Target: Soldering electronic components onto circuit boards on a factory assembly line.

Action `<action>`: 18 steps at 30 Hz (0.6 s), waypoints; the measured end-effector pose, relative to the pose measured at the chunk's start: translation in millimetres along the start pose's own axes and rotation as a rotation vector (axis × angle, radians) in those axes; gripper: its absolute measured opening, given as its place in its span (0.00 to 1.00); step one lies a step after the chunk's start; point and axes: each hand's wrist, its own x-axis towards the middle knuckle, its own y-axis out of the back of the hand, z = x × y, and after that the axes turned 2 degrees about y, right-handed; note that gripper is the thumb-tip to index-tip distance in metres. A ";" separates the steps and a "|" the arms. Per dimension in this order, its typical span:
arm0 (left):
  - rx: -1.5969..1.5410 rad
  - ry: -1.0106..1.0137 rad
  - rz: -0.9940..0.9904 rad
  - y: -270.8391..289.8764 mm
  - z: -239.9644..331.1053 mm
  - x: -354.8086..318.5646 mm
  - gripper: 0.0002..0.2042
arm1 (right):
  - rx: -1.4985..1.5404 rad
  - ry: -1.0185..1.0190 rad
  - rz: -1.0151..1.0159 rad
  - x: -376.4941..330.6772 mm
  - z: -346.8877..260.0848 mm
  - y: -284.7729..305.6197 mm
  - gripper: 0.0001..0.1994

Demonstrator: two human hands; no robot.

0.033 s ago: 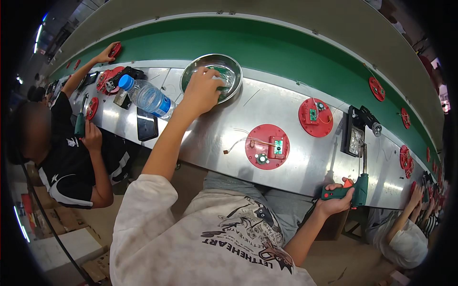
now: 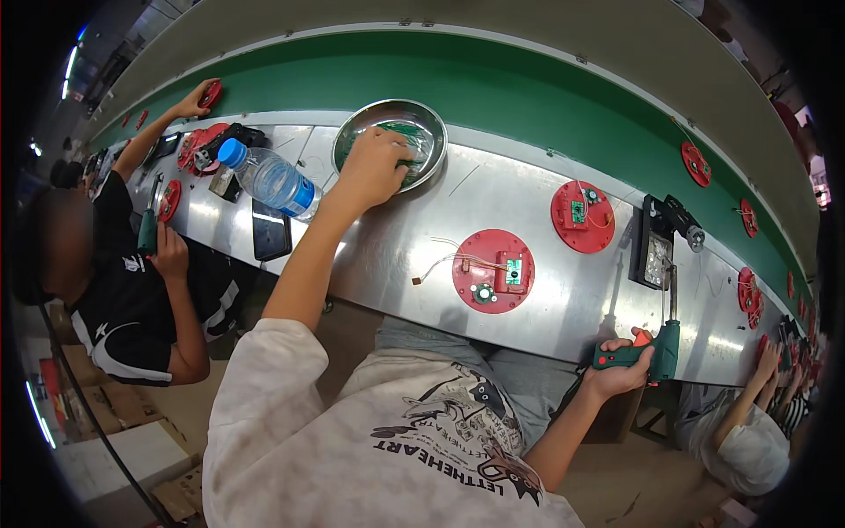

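I look down on a long steel worktop (image 2: pixel 528 220) running beside a green conveyor belt (image 2: pixel 528 79). My left hand (image 2: pixel 374 167) reaches into a round metal bowl (image 2: pixel 387 114) at the worktop's far edge, fingers curled over small green parts inside; I cannot tell whether it has gripped one. My right hand (image 2: pixel 620 370) hangs below the near edge, clenched around a green electric screwdriver (image 2: pixel 647 352). Between them lies a red disc (image 2: pixel 493 271) carrying a small circuit board and loose wires, seemingly unfinished. A plastic water bottle (image 2: pixel 268 180) lies left of the bowl.
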 end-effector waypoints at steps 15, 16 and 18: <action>-0.368 0.077 0.065 16.6 26.2 17.8 0.04 | -0.015 0.053 -0.037 -1.5 1.0 12.0 0.20; -0.384 0.075 0.052 22.9 42.9 14.9 0.04 | -0.031 0.055 -0.024 -6.5 -2.4 12.9 0.20; -0.512 0.163 -0.016 31.1 76.6 4.1 0.04 | 0.056 0.137 -0.246 -13.4 -8.2 11.5 0.19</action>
